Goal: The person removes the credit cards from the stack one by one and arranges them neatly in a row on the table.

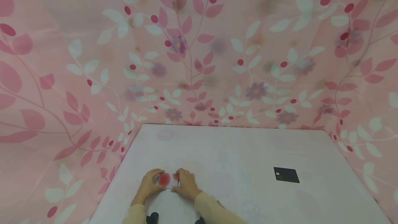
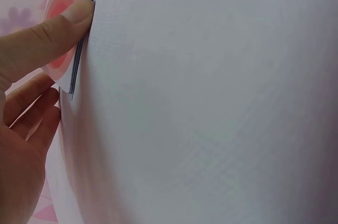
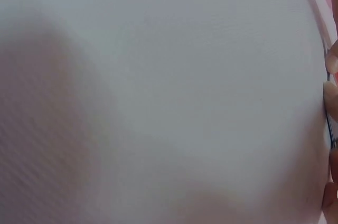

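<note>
A person with bare left hand (image 1: 151,183) and right hand (image 1: 187,185) wears a pale-yellow left sleeve (image 1: 135,214) and matching right sleeve (image 1: 217,211) bearing a small grey mark (image 1: 220,204), a rounded black piece (image 1: 153,217) showing beside the left.

We see white cards (image 1: 164,179) with rings of red and coral at lower left, a black card (image 1: 287,176) with a pale square at lower right, a white table (image 1: 224,155), cream-yellow sleeves (image 1: 214,208) at the bottom, and, across the top, pink cloth (image 1: 211,51) patterned with rose and whitish leaves, crimson dots and mauve flowers.
</note>
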`<state>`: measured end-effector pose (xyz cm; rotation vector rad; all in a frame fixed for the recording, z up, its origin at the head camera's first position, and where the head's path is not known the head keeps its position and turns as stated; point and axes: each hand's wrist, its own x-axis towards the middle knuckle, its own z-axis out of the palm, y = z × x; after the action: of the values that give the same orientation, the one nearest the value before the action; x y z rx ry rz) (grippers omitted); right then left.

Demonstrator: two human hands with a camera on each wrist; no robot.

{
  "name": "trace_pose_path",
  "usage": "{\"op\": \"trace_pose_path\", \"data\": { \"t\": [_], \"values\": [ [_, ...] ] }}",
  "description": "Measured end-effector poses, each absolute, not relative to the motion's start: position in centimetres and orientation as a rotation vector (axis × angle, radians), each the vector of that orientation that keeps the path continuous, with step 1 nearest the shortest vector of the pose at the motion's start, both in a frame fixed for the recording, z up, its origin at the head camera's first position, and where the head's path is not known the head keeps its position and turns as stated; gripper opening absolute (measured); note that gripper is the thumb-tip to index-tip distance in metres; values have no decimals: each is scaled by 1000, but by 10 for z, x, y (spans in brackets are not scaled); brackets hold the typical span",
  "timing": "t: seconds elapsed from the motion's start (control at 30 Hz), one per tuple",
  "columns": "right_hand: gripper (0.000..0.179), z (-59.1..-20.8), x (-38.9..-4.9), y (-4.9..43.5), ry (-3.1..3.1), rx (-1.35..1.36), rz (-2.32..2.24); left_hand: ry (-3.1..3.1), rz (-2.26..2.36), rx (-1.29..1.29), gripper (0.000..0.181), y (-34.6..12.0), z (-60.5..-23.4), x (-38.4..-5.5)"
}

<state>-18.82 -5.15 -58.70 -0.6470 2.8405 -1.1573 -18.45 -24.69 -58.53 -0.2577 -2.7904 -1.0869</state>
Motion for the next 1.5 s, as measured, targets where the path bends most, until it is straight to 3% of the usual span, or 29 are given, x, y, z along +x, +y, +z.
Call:
{"op": "trace_pose_path", "data": {
  "t": [0.37,0.7,1.03,1.5],
  "values": [
    [66,-591,-189,-48,2703,-705,-1275,-2780,-1100,-256,61,-247,-586,-183],
    [56,-597,-200,-38,2561,-781,-1459,-2810,-1110,-254,67,-249,-584,-182],
    [61,-586,-206,-25,2348,-663,-1550,-2851,-1225,-213,64,-253,-581,-181],
    [65,-581,-201,-17,2409,-694,-1497,-2850,-1187,-147,62,-240,-564,-171]
  ]
}}
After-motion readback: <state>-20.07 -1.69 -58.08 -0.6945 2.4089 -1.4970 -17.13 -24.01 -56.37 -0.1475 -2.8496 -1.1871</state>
